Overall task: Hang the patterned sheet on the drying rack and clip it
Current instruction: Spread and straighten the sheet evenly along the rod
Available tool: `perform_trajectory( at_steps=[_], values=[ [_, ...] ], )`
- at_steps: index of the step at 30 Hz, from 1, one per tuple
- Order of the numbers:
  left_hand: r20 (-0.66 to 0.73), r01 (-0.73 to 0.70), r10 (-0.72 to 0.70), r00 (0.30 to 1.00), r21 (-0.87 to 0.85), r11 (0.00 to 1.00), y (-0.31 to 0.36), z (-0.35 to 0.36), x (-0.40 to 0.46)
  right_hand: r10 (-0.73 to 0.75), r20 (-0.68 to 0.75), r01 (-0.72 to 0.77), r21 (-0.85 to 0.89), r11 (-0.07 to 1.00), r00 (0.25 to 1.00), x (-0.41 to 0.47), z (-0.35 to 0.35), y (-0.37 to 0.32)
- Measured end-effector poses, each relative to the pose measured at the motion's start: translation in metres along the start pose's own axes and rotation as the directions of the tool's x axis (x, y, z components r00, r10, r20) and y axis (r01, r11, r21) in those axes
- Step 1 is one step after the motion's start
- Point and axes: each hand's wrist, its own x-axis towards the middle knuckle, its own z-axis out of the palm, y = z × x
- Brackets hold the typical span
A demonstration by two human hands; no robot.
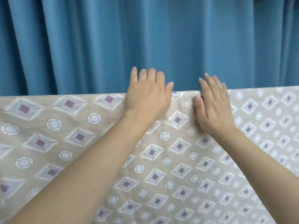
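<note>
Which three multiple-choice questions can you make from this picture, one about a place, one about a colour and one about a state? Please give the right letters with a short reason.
1. Where do both hands lie?
A. at the top edge of the patterned sheet
B. on the curtain
C. at the sheet's lower hem

2. What colour is the curtain behind the sheet?
A. red
B. blue
C. white

3. In what state are the hands?
A. both open, fingers straight
B. both closed in fists
C. each pinching a clip

Key:
1 A: the left hand and the right hand rest on the patterned sheet where it folds over at the top, fingers reaching past the edge.
2 B: the curtain hangs in blue folds.
3 A: the fingers are spread flat, with no grip on anything, and no clip is in view.
</note>
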Motion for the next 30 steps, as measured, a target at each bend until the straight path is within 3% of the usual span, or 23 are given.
perform_trajectory(
  at_steps=[16,30],
  values=[
    [-0.108,-0.319,0.301,0.947,-0.261,0.911,0.207,0.028,0.046,0.268,0.174,-0.168,-0.442,0.881,0.948,-0.04,-0.11,0.178],
    [-0.111,-0.449,0.486,0.867,-0.6,0.662,0.428,0.073,0.049,0.47,0.209,-0.201,-0.705,0.68,0.858,-0.114,-0.212,0.317]
  ],
)
